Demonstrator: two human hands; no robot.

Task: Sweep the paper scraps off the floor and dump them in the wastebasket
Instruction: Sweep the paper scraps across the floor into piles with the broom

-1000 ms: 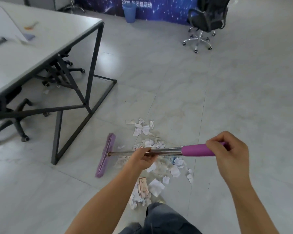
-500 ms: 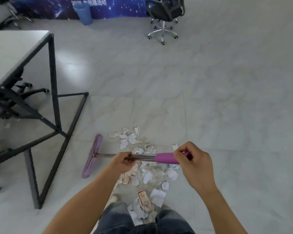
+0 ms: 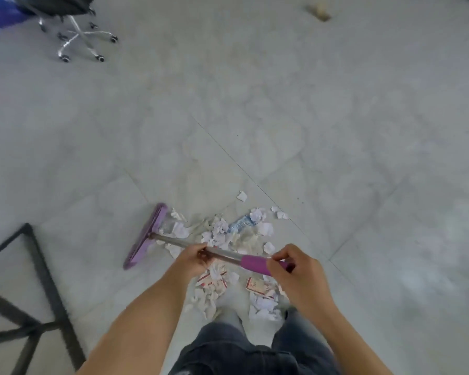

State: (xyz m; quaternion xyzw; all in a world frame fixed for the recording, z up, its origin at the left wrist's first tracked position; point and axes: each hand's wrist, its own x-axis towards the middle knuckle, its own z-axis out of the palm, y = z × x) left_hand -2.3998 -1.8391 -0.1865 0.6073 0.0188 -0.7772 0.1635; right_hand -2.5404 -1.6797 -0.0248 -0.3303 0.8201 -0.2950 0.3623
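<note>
A broom with a purple head (image 3: 146,235) and a metal shaft rests on the grey tiled floor, left of a pile of white paper scraps (image 3: 237,234). My left hand (image 3: 194,257) grips the metal shaft. My right hand (image 3: 295,269) holds the purple grip (image 3: 255,262) at the shaft's near end. More scraps and red-printed pieces (image 3: 257,286) lie by my feet, under my hands. The wastebasket is out of view.
A black table frame (image 3: 35,269) stands at the lower left. An office chair with a chrome wheeled base (image 3: 77,41) is at the upper left. A small tan object (image 3: 318,10) lies on the floor at the top right.
The view has swung right and downward, so the table and blue bin left the picture. The broom head sits closer to the scrap pile, and both hands keep their hold.
</note>
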